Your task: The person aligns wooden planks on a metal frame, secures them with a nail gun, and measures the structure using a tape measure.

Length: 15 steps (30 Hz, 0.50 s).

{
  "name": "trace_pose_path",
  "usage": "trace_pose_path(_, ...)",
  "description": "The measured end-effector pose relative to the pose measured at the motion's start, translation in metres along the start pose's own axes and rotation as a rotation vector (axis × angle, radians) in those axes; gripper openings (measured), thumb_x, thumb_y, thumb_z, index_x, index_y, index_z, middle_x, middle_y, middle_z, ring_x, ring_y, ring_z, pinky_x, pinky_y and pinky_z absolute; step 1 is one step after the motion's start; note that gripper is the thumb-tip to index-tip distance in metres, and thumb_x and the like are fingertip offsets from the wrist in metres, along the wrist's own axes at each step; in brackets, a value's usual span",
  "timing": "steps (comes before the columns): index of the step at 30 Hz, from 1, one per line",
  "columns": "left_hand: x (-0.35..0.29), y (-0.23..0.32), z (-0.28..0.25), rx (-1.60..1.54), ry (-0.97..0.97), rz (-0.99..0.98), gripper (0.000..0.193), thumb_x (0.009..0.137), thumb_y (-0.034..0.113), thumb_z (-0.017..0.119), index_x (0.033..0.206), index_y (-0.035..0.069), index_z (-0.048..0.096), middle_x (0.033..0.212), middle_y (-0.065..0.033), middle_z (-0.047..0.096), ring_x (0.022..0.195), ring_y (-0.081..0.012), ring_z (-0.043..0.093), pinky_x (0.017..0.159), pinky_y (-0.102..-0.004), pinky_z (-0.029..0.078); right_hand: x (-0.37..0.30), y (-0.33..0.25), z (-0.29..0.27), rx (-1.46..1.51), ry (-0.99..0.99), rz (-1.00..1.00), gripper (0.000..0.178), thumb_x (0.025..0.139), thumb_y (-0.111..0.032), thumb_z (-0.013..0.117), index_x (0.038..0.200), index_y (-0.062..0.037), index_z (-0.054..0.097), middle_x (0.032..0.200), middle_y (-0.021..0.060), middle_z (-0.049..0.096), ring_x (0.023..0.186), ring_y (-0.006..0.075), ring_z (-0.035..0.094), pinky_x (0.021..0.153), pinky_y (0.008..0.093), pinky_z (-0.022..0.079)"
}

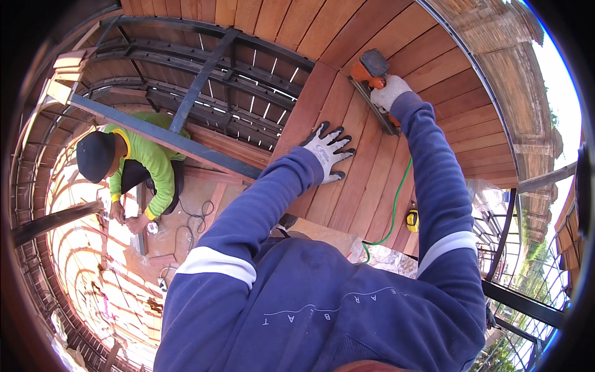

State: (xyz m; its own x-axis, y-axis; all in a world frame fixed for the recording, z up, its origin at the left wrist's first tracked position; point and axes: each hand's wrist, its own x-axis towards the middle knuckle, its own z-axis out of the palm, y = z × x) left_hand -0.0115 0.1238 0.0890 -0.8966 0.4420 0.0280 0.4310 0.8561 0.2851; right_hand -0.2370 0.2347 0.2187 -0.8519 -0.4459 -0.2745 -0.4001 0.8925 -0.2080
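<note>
My right hand, in a pale work glove, is wrapped around the handle of an orange and dark pneumatic nail gun. The tool's slanted magazine rests low over the reddish wooden boards, and a green air hose trails toward me. My left hand, in a grey glove with black fingertips, lies spread on the boards near their left edge. Nothing is in it. Where the nail gun's nose meets the wood cannot be made out clearly.
Left of the boards is an open dark steel frame with gaps. Below it, a co-worker in a green shirt crouches with both hands at some work. A yellow tape measure lies right of the hose. Thatched roofing borders the right side.
</note>
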Motion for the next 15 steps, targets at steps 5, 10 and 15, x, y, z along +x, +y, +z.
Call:
trace_pose_path(5,0.000,0.001,-0.001,-0.010,-0.007,-0.002,0.071,0.095,0.061,0.047,0.155,0.023,0.040,0.164,-0.0063,0.030,0.154,-0.0303,0.017,0.123,-0.0584,0.002,0.010,0.007,0.003,0.055,-0.040,0.017,0.043,0.077,-0.027,0.063,0.111,-0.0026,0.070,0.098,0.0255,0.071,0.097,0.0404,0.069,0.084,0.0421,0.053)
trace_pose_path(10,0.001,-0.001,0.001,-0.005,-0.008,-0.014,0.071,0.095,0.061,0.045,0.155,0.023,0.039,0.165,-0.0060,0.028,0.154,-0.0299,0.017,0.124,-0.0581,0.002,0.007,-0.001,-0.001,0.063,-0.088,0.030,0.041,0.075,-0.025,0.063,0.111,-0.0055,0.070,0.094,0.0233,0.071,0.093,0.0390,0.070,0.081,0.0406,0.054)
trace_pose_path(15,0.001,0.000,0.000,-0.003,-0.022,-0.006,0.071,0.096,0.061,0.044,0.155,0.023,0.038,0.165,-0.0060,0.028,0.154,-0.0299,0.017,0.124,-0.0578,0.002,0.011,0.011,0.003,0.058,-0.047,-0.014,0.040,0.075,-0.025,0.063,0.110,-0.0056,0.070,0.095,0.0225,0.072,0.093,0.0402,0.070,0.082,0.0410,0.054)
